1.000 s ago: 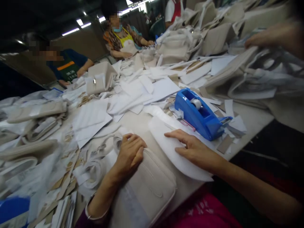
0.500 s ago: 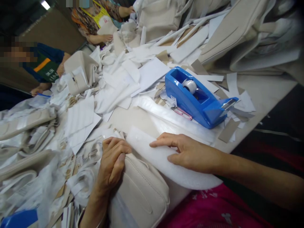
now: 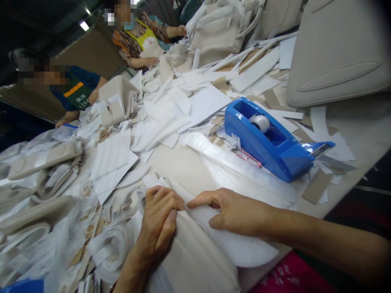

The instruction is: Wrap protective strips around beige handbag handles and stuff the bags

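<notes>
My left hand [image 3: 161, 221] is closed over the upper corner of a cream leather bag [image 3: 201, 260] at the front of the table. Beside the bag's stitched edge lies a white foam sheet [image 3: 244, 248], curved and partly tucked against the bag. My right hand [image 3: 230, 211] rests over that sheet, index finger stretched toward the bag's corner and thumb apart from it. Behind the hands is a strip of glossy clear plastic wrap [image 3: 241, 175]. The far side of the bag and my left fingertips are hidden.
A blue tape dispenser [image 3: 275, 142] stands at right, with pink thread snips [image 3: 248, 158] beside it. White sheets [image 3: 111, 158] and card scraps cover the table. Wrapped bag parts [image 3: 45, 158] lie at left, a large beige bag [image 3: 339, 57] at right. Two people sit across the table.
The view has shifted, so the scene sits lower and further right. My right hand has moved closer to my left hand and the bag's corner. My left hand keeps its hold.
</notes>
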`<state>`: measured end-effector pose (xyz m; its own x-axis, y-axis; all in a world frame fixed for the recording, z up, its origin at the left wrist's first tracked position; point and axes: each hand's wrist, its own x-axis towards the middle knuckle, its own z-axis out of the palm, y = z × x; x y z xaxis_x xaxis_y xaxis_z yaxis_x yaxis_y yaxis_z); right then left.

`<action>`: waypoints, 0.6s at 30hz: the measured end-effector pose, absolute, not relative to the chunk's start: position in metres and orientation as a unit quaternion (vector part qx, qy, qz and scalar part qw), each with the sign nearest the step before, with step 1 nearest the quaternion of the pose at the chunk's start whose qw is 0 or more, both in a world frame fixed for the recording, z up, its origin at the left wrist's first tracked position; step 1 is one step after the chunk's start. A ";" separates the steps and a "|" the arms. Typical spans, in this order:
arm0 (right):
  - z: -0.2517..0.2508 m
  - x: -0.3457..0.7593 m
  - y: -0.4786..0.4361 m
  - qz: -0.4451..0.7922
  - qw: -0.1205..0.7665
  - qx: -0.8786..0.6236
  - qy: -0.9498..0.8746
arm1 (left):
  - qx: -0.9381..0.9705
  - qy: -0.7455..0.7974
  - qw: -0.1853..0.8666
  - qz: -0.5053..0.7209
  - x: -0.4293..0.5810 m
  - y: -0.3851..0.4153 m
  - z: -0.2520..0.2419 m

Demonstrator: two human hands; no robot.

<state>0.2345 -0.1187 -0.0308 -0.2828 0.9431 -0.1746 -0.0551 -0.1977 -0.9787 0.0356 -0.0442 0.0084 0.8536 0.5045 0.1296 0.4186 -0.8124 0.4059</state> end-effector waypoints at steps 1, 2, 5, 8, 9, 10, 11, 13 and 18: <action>-0.033 0.232 -0.116 0.635 0.392 -0.443 -0.497 | 0.945 0.242 0.186 0.116 0.037 -0.044 0.008; -0.036 0.230 -0.112 0.639 0.386 -0.438 -0.501 | 0.946 0.241 0.187 0.112 0.038 -0.044 0.007; -0.043 0.228 -0.104 0.649 0.363 -0.421 -0.519 | 0.952 0.229 0.186 0.082 0.042 -0.044 0.004; -0.045 0.234 -0.106 0.651 0.361 -0.402 -0.533 | 0.958 0.212 0.188 0.043 0.044 -0.043 0.001; -0.044 0.239 -0.111 0.645 0.369 -0.402 -0.535 | 0.958 0.210 0.190 0.035 0.044 -0.042 0.000; -0.044 0.244 -0.119 0.635 0.378 -0.407 -0.537 | 0.959 0.208 0.192 0.031 0.044 -0.042 -0.001; -0.044 0.251 -0.128 0.618 0.388 -0.418 -0.540 | 0.959 0.206 0.194 0.028 0.043 -0.041 -0.001; -0.045 0.264 -0.151 0.566 0.405 -0.447 -0.563 | 0.960 0.195 0.199 0.020 0.043 -0.041 -0.001; -0.054 0.281 -0.193 0.436 0.379 -0.423 -0.698 | 0.964 0.161 0.210 0.009 0.042 -0.041 0.004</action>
<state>0.2807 -0.1926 -0.0537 -0.3548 0.9212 0.1600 0.2595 0.2614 -0.9297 0.0416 -0.0412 0.0042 0.9481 0.3140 -0.0505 0.3066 -0.8603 0.4072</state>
